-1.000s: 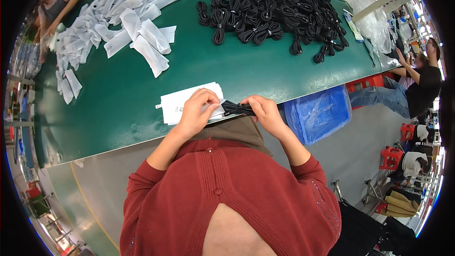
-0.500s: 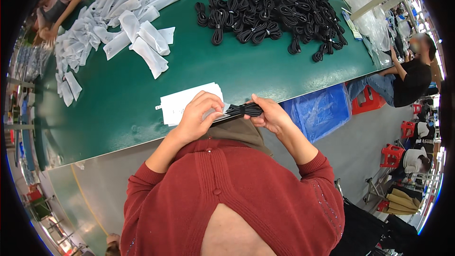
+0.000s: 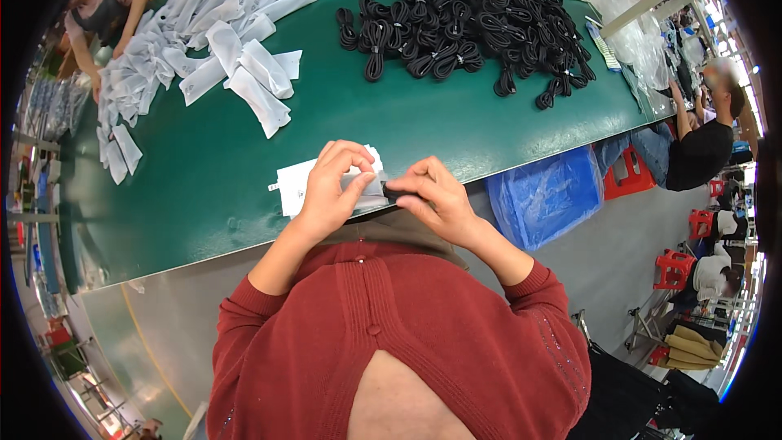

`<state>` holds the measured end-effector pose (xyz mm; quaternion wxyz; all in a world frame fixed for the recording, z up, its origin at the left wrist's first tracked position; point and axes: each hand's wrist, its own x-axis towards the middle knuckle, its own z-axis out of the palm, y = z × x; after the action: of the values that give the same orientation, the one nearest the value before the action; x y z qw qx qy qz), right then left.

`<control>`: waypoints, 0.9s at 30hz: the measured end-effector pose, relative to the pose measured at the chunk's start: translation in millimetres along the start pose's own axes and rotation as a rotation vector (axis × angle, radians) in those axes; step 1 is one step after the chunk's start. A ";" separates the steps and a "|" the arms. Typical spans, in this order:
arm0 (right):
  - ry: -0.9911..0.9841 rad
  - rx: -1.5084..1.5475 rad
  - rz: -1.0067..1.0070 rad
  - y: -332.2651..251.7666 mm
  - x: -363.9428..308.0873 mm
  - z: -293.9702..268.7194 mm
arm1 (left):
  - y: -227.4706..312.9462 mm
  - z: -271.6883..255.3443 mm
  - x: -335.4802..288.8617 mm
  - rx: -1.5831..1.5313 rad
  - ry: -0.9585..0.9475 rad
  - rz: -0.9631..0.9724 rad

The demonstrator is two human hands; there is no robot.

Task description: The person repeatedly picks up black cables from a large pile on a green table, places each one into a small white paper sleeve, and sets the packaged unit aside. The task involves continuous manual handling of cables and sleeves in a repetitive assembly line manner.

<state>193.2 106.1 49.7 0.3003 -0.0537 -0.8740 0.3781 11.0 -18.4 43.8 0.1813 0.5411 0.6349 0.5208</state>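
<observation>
- The left hand [image 3: 332,189] is at the near edge of the table [image 3: 358,114], its grip pinching a translucent bag [image 3: 371,198] between thumb and fingers.
- The right hand [image 3: 437,202] is just to the right, its grip closed with bent fingers on a black cable bundle [image 3: 392,191].
- That bundle is between the two hands, at the right end of the bag; the right fingers hide much of it, and how far it sits inside the bag I cannot tell.
- A stack of flat white sheets or bags [image 3: 292,186] lies on the table under and to the left of the left hand, dark print on its top.
- Far left on the table is a heap of whitish, frosted pouches [image 3: 204,20], a few lying loose on its right and near sides.
- Far and right of centre is a large pile of coiled black cables [image 3: 476,20], each coil tied.
- Clear plastic sheeting [image 3: 631,28] is bunched at the table's far right.
- A blue bin [image 3: 542,204] with a clear liner is beside the table's near edge, right of the right hand.
- Beyond it are a red stool [image 3: 630,175] and a person in a black top [image 3: 702,155].
- At the far left, another person in an apron [image 3: 106,0] reaches toward the pouches.
</observation>
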 end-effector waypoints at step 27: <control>0.379 0.587 0.150 2.3 79.9 22.7 | -16.9 -56.3 91.3 -0.437 0.217 -0.215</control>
<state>115.0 119.1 74.7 0.4313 -0.0986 -0.6506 0.6173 -73.9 37.6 81.8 0.2789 0.3596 0.5770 0.6782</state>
